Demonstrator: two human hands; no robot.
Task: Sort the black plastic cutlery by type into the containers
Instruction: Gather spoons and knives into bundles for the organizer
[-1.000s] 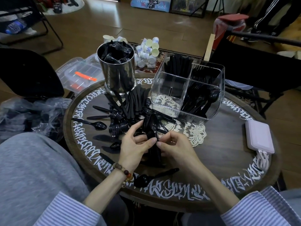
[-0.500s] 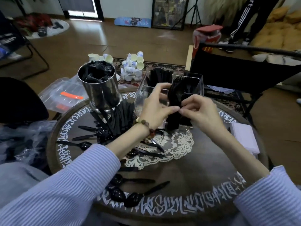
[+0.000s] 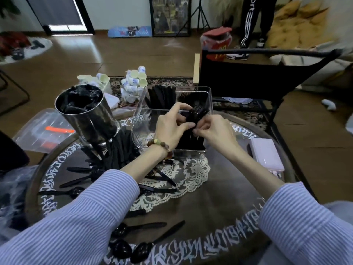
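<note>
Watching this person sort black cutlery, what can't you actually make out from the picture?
- Head view: the bundle of cutlery is mostly covered by the left hand and right hand; its count is unclear.
- What fills the metal cup is a dark, shapeless mass.
- The clear box has its near right compartment hidden behind both hands.
- Spoons at the bottom edge are blurred.

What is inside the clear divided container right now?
The clear container holds upright black cutlery in its back-left section. Both hands, left and right, hold a bundle of forks over the right side. The near-right compartment's contents are mostly covered.
</note>
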